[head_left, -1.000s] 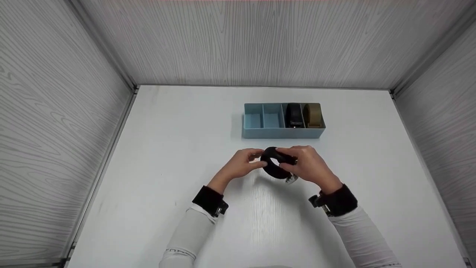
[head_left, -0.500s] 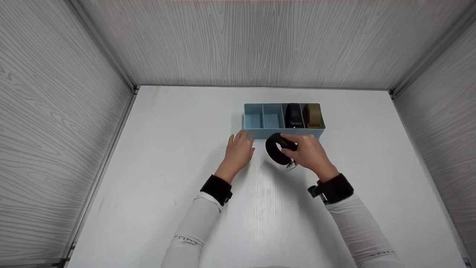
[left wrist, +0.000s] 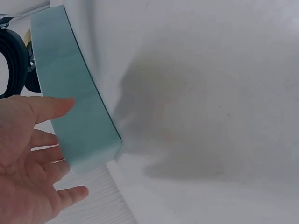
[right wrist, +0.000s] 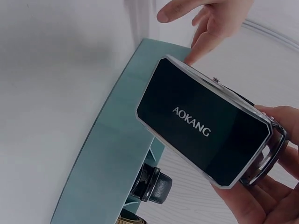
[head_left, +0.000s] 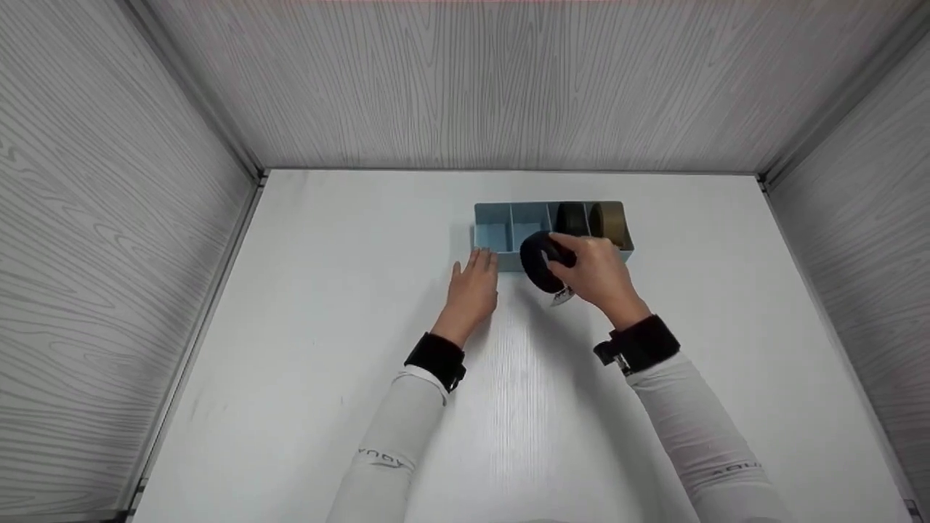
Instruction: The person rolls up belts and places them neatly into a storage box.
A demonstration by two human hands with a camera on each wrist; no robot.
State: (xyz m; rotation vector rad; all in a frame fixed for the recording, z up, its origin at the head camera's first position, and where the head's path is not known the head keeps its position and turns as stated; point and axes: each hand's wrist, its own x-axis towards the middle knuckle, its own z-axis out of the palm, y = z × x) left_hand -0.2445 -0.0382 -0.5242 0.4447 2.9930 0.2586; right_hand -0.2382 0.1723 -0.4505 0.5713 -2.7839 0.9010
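Observation:
A coiled black belt (head_left: 534,265) hangs in my right hand (head_left: 599,274), pinched between thumb and fingers. Its dark rectangular buckle (right wrist: 201,121), silver-edged and lettered AOKANG, faces the right wrist camera. The coil overlaps the front wall of a light blue divided box (left wrist: 77,88) in the head view. My left hand (head_left: 472,294) touches the box near its front left corner, fingers stretched out. Inside the box, a black belt (head_left: 571,216) and a brown belt (head_left: 612,221) sit rolled in the two right compartments.
The two left compartments show bare blue floors. The box stands on a white table (head_left: 327,290), toward the back. Grey wood-grain panels (head_left: 465,87) rise behind the table and at both sides.
My left hand has let go of the coiled belt and gone to the box's front left corner. My right hand has carried the belt away from me, up to the box's front.

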